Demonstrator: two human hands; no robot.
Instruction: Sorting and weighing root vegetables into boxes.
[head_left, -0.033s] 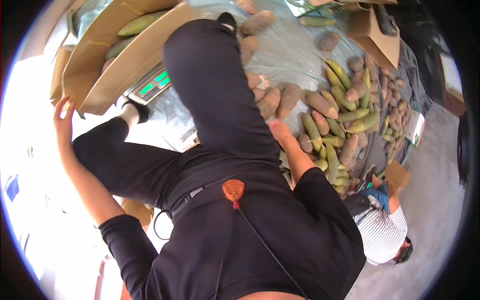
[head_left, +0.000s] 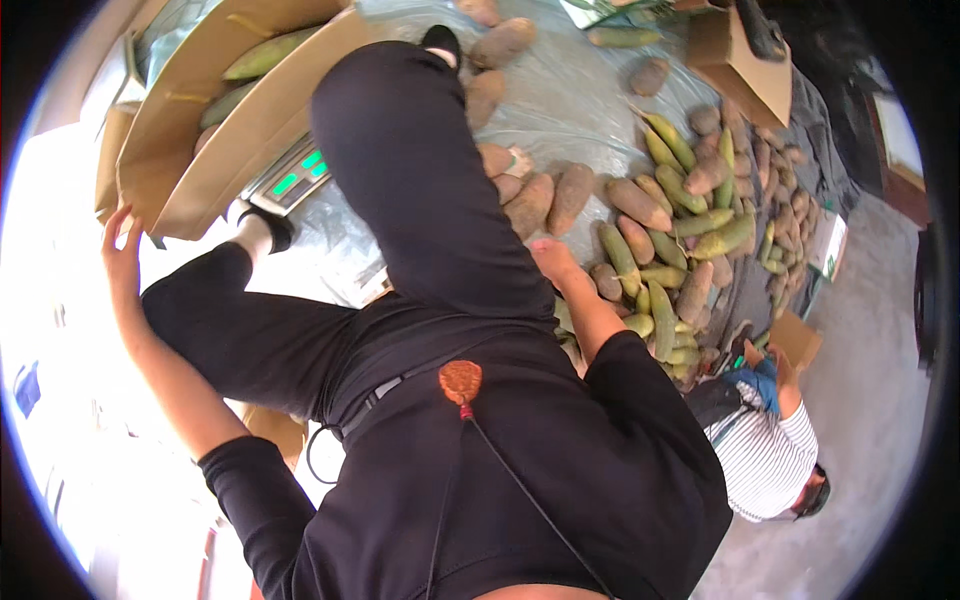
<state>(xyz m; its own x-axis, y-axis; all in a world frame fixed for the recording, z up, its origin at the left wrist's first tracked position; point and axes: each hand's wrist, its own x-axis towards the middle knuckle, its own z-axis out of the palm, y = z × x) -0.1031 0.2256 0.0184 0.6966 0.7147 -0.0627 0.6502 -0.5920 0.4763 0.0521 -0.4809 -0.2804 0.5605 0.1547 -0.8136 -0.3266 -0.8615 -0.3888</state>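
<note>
Upper left, our left hand touches the cardboard box, fingers spread.
Nothing moved; our right hand sits by brown roots, fingers unclear.

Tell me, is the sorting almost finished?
Not nearly. Some long green fruits already lie in the cardboard box. The left hand touches the box; the right hand reaches into the pile on the plastic sheet, where many remain.

Scale with green display; co-worker in striped shirt.
</note>
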